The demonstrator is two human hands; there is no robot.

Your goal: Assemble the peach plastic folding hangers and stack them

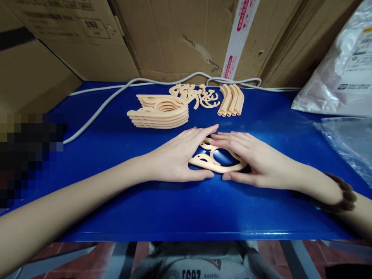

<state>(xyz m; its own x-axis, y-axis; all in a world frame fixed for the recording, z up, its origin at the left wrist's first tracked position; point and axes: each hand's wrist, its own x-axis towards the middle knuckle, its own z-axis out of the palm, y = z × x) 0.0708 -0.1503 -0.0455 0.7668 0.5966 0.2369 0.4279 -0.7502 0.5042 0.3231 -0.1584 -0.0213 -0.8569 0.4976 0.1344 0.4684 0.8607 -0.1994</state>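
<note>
A beige plastic folding clothes hanger [217, 167] lies folded flat on the blue table, between my two hands. My left hand [178, 157] is closed around its left end, thumb along the near edge and fingers over the far side. At the opposite end, my right hand [257, 161] grips it the same way. Both palms hide the hanger's ends. Just beyond my left hand sits a neat stack of matching folded hangers [161, 116]. Loose curved hooks [205, 99] are heaped behind it, and several hanger arms [231, 100] lie side by side to their right.
A white cable [107, 102] runs along the back and down the left side of the blue table [186, 217]. Cardboard boxes [180, 38] stand behind. Clear plastic packaging [334, 77] with a label takes up the right side. A pixelated dark area covers the far left.
</note>
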